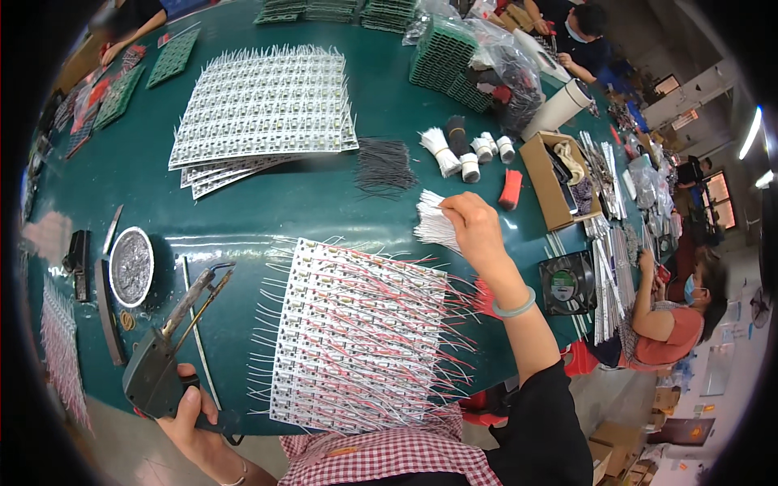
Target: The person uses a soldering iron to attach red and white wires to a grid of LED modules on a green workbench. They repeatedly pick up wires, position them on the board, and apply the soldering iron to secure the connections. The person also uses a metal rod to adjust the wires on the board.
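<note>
A view from above a dark green worktable (243, 202) shows a person's two bare hands at work. The left hand (190, 417), at the lower left of the frame, is closed around the dark grip of a soldering gun (166, 348), whose long metal tip points up and to the right over the table, just left of a panel of small white circuit boards (356, 340). That panel lies at the lower centre, close to the person's checked shirt, and is covered with red and white wire leads that stick out past its edges. The right hand (474, 227), wearing a pale green bangle (516, 306) at the wrist, reaches to the centre right of the frame; its thumb and fingertips are pinched together on the ends of a loose bundle of short white wires (433, 223) lying on the table just above the panel's upper right corner. At the upper centre lies a fanned stack of similar white board panels (263, 109), with a bundle of black wires (385, 166) to its right. A round metal tin (131, 266) sits at the left. A small black fan (567, 282) and an open cardboard box (555, 182) stand at the right, where another person in an orange top (668, 324) is seated.
</note>
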`<state>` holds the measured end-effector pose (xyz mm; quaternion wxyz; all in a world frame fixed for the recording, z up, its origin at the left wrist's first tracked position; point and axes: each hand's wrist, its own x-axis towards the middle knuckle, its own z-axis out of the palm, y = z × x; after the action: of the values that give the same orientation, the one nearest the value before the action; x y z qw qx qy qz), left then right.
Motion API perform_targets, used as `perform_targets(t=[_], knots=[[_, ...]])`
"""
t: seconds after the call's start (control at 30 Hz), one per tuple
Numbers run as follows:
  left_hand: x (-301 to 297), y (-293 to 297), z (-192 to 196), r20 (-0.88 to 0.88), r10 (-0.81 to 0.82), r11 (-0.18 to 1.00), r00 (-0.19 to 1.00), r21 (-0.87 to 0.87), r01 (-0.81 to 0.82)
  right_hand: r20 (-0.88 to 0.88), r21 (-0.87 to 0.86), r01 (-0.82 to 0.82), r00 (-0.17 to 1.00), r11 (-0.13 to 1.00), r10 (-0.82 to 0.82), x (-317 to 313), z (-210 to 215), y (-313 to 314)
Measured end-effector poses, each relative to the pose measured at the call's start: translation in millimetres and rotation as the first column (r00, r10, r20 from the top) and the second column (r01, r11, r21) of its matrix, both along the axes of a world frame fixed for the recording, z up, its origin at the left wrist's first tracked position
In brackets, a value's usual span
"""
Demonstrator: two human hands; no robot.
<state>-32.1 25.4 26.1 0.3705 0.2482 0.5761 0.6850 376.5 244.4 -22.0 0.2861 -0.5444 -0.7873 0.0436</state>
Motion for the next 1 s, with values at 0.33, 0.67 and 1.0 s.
perform_targets(t=[0.33, 0.67, 1.0], knots=[[26, 10, 28, 0.007, -0.014, 0.999, 1.0, -0.039, 0.014, 0.59, 0.058, -0.279, 0.784, 0.959, 0.192, -54, 22, 20], [32, 9, 34, -0.021, -0.006, 0.997, 1.0, -0.083, 0.004, 0.821, -0.203, -0.193, 0.501, 0.96, 0.274, -104, 5, 24], [25, 14, 21, 0.038, -0.161, 0.978, 0.986, -0.126, 0.164, 0.853, -0.175, -0.222, 0.453, 0.959, 0.261, -103, -1, 22]])
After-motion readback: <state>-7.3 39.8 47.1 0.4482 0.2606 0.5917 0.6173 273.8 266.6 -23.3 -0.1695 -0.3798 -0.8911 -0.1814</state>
